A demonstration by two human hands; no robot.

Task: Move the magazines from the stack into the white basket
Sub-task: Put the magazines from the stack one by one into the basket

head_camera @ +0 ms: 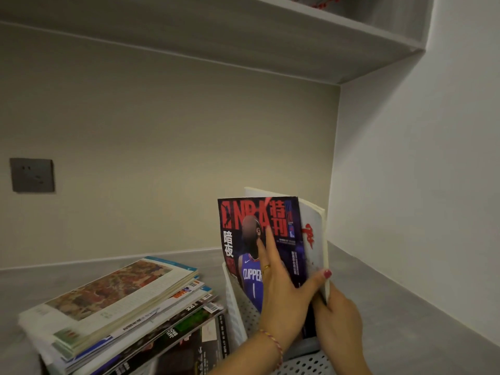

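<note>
A grey worktop meets pale walls in a corner. The white basket stands near this corner, with the stack of magazines just beside it. The left hand presses flat, fingers spread, on the upright NBA magazine in the basket. The right hand grips the white magazine behind.

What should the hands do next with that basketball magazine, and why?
Probably ease the NBA magazine further down into the white basket: it stands upright and only partly in, the left hand flat on its cover, the right hand holding the white magazine behind.
</note>
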